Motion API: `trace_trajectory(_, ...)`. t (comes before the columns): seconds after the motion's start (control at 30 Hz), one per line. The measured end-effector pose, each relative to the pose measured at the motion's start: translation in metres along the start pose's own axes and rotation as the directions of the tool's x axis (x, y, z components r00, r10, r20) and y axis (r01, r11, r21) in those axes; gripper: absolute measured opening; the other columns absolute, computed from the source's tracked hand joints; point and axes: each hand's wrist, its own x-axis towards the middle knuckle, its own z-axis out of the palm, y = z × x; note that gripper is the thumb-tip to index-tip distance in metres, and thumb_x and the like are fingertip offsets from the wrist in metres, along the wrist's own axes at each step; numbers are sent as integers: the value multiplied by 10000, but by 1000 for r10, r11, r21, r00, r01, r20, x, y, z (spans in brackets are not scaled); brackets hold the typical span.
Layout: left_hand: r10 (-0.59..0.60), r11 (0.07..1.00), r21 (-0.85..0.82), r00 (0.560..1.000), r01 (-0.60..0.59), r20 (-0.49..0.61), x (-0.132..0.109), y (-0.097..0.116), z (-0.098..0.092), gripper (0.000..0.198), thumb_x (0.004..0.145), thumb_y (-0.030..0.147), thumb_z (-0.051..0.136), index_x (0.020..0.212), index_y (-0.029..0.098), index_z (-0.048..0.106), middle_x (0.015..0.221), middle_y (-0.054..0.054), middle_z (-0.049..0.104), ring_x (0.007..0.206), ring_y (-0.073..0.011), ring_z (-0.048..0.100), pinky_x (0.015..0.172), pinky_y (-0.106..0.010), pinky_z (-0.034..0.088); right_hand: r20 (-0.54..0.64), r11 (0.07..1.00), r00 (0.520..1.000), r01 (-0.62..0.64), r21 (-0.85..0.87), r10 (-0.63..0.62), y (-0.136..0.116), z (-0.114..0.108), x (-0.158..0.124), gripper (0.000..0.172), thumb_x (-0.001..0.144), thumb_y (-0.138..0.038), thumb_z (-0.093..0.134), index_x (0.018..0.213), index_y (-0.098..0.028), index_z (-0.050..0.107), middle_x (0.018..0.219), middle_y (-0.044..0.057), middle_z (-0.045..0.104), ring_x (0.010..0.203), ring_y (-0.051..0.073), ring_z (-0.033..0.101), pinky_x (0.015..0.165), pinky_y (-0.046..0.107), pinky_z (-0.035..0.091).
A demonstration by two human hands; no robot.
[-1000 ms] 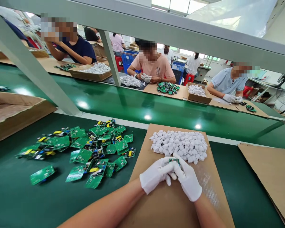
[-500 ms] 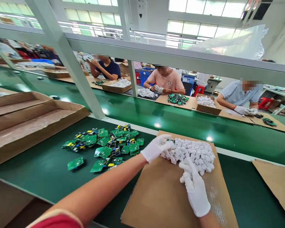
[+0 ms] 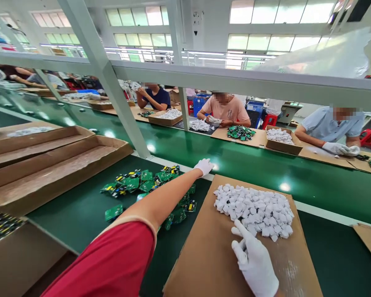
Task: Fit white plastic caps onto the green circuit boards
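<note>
Two gloved hands: left hand reaches beyond the circuit boards toward the belt, grip unreadable; right hand lies loosely open, empty, index fingertip at the white parts pile on cardboard.

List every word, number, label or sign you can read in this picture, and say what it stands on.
No text can be read.
Green circuit boards on the table: any printing is too small to read.
Pink shirt of the person opposite: any print is too small to read.
Dark mark on the white pillar overhead: too small to tell.
White parts and cardboard sheet: no markings visible.
</note>
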Motion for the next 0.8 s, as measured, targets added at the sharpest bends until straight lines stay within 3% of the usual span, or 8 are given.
trace_trajectory(0.13, 10, 993, 117, 977, -36, 213, -27, -3, -13, 325, 830, 345, 513, 1071, 132, 556, 1126, -58, 548, 1013, -232, 530, 857, -414, 442, 54, 1000, 999, 4, -16, -3, -3, 1, 0, 445, 816, -250, 477, 1259, -204, 488, 810, 26, 697, 623, 157, 620, 647, 266, 512)
trace_trajectory(0.27, 77, 974, 170, 924, -150, 375, -83, 1, -35, 204, 678, 364, 656, 797, 202, 692, 1204, -45, 561, 1260, -339, 308, 1032, -482, 206, 134, 998, 990, 38, -41, -33, -9, 5, 1, 397, 814, -239, 476, 1203, -188, 535, 639, -4, 640, 595, 163, 604, 623, 280, 496)
trace_trajectory(0.4, 17, 908, 368, 893, -202, 449, -126, 8, -39, 416, 545, 451, 716, 886, 214, 692, 1353, -123, 422, 1315, -375, 177, 1023, -567, 53, 146, 996, 988, 64, -57, -55, -9, 7, 2, 371, 821, -232, 473, 1180, -181, 552, 725, 19, 667, 630, 164, 608, 660, 288, 490)
trace_trajectory(0.57, -54, 901, 416, 919, -123, 390, -136, 15, -32, 393, 520, 422, 726, 854, 218, 688, 1379, -100, 390, 1318, -360, 182, 1033, -553, 65, 101, 995, 992, 75, -62, -69, -2, 5, 3, 332, 817, -216, 481, 1130, -187, 589, 839, 38, 692, 645, 156, 612, 687, 281, 486)
trace_trajectory(0.8, -11, 979, 201, 982, -27, 188, -135, 20, -38, 331, 590, 350, 663, 874, 182, 644, 1329, -126, 446, 1275, -349, 286, 1024, -481, 230, 16, 998, 998, 65, 5, -66, -15, -2, 1, 305, 794, -170, 477, 1068, -194, 609, 892, 28, 693, 604, 121, 604, 657, 251, 484)
